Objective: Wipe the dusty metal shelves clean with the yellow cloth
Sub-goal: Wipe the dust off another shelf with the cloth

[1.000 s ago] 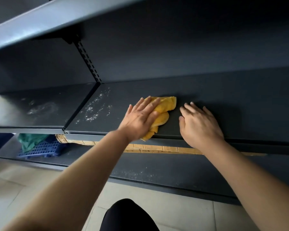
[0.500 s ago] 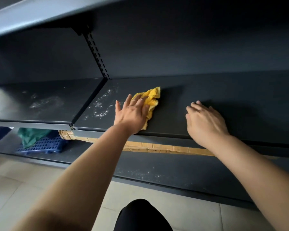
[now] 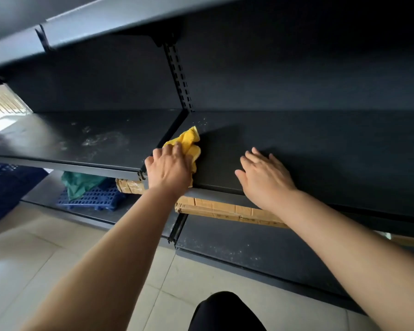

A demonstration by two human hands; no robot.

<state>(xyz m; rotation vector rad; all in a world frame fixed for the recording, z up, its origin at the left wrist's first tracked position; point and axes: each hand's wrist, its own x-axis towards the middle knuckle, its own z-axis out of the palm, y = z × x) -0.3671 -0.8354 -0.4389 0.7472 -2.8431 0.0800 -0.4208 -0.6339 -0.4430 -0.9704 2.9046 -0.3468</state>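
My left hand (image 3: 169, 167) presses the yellow cloth (image 3: 189, 140) flat on the dark metal shelf (image 3: 320, 144), right at the shelf's left end beside the seam. Only the far part of the cloth shows past my fingers. A few white dust specks lie just beyond the cloth near the back corner. My right hand (image 3: 264, 177) rests palm down on the same shelf, fingers spread, holding nothing, about a hand's width right of the cloth. The adjoining left shelf (image 3: 58, 144) carries pale dust smears (image 3: 101, 140).
A slotted upright (image 3: 178, 77) rises behind the seam, with another shelf (image 3: 105, 17) overhead. Below are a long cardboard box (image 3: 225, 209), a blue perforated crate (image 3: 91, 197) with green fabric (image 3: 79, 181), a dusty bottom shelf (image 3: 249, 249) and tiled floor (image 3: 34, 259).
My left hand slid the cloth leftward across the dusty patch to the shelf's left end; most of that white dust is gone. My right hand stayed flat on the shelf.
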